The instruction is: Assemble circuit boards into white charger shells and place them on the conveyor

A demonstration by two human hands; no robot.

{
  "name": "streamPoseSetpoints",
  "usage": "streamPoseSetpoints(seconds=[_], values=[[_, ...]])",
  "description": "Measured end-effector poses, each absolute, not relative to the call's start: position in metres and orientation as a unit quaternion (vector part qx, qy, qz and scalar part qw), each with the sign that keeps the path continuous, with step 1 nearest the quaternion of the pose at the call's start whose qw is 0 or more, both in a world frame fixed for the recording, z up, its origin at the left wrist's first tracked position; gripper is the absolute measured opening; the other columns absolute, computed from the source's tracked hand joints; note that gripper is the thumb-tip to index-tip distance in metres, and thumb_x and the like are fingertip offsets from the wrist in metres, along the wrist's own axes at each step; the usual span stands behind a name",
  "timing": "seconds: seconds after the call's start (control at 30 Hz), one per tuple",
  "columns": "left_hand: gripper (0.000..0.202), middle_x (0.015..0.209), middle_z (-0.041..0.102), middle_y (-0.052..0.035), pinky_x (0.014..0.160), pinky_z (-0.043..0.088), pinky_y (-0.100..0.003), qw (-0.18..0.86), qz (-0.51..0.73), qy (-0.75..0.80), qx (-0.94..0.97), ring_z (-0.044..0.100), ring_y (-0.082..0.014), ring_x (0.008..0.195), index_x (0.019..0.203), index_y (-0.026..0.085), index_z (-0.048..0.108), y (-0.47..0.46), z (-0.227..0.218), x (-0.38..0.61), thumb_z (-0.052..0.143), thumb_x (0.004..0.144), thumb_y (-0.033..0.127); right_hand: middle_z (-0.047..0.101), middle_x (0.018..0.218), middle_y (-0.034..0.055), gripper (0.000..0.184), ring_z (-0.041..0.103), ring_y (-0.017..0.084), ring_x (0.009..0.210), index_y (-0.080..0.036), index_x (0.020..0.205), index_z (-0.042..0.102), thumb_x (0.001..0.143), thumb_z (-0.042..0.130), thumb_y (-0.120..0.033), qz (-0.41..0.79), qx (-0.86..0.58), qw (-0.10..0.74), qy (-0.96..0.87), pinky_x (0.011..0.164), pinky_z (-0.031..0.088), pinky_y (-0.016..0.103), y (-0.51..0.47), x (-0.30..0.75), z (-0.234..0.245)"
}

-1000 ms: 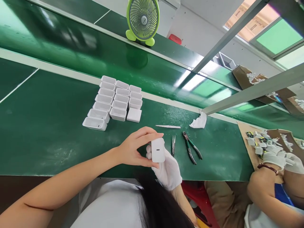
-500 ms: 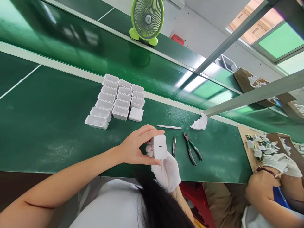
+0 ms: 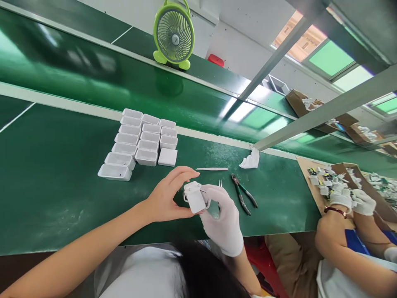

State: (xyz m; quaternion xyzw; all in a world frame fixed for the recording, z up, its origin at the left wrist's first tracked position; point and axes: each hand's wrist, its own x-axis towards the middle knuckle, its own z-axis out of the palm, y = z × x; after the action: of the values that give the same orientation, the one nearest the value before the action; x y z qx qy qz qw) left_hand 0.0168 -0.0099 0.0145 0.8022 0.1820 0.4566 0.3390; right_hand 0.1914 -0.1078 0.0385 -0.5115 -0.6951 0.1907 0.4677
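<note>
My bare left hand [image 3: 172, 194] curves around the left side of a small white charger [image 3: 196, 201], its thumb at the lower edge and its fingertips above. My right hand [image 3: 223, 217], in a white glove, is closed on the charger's right side. A face with small round metal contacts is turned up toward me. White open charger casings [image 3: 146, 157] stand in rows beyond my left hand, beside a flat-topped white block [image 3: 168, 157]. Past my right hand lie tweezers [image 3: 212, 169] and green-handled cutters [image 3: 243, 194]. Another pointed tool [image 3: 220, 183] is mostly hidden behind my glove.
A crumpled white cloth [image 3: 250, 159] lies near the slanting post [image 3: 310, 118]. To the right, a co-worker's gloved hands [image 3: 363, 202] are at a cardboard tray of small parts [image 3: 324, 180]. A green fan [image 3: 174, 37] stands on the ledge behind.
The charger has been turned, so its slotted face no longer shows and the contact end does. My gloved hand has come up onto its right side. The view has shifted slightly right.
</note>
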Motion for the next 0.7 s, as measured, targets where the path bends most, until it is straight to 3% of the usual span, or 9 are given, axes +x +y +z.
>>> streamPoseSetpoints(seconds=[0.17,0.33,0.5,0.7], values=[[0.057,0.110,0.068,-0.0146,0.077,0.061,-0.039,0.374,0.516,0.099,0.764,0.069,-0.0271,0.098,0.131,0.018,0.057,-0.006,0.009,0.016,0.080,0.081,0.031,0.065,0.126,0.0069,0.059,0.063,0.022,0.113,-0.028,0.133,0.048,0.086,0.065,0.003,0.184,-0.463,0.526,-0.689,0.094,0.054,0.039,-0.104,0.185,0.032],[0.056,0.106,0.069,-0.0151,0.067,0.062,-0.040,0.414,0.549,0.046,0.725,0.070,-0.0282,0.092,0.137,0.021,0.055,-0.008,0.010,0.015,0.072,0.087,0.039,0.067,0.126,0.0061,0.063,0.064,0.022,0.113,-0.031,0.131,0.045,0.084,0.072,0.003,0.161,-0.438,0.562,-0.683,0.094,0.056,0.042,-0.106,0.181,0.030],[0.057,0.107,0.066,-0.0161,0.068,0.062,-0.040,0.447,0.544,0.009,0.710,0.068,-0.0292,0.094,0.138,0.017,0.051,-0.010,0.010,0.015,0.067,0.088,0.039,0.070,0.118,0.0065,0.050,0.065,0.022,0.109,-0.029,0.124,0.048,0.088,0.073,-0.003,0.119,-0.435,0.541,-0.710,0.087,0.060,0.040,-0.107,0.181,0.032],[0.058,0.109,0.064,-0.0165,0.071,0.062,-0.041,0.456,0.539,-0.008,0.708,0.067,-0.0295,0.096,0.140,0.016,0.048,-0.009,0.005,0.017,0.065,0.088,0.036,0.065,0.117,0.0080,0.030,0.064,0.021,0.104,-0.026,0.106,0.058,0.089,0.063,-0.002,0.027,-0.456,0.487,-0.745,0.080,0.061,0.036,-0.105,0.179,0.036]])
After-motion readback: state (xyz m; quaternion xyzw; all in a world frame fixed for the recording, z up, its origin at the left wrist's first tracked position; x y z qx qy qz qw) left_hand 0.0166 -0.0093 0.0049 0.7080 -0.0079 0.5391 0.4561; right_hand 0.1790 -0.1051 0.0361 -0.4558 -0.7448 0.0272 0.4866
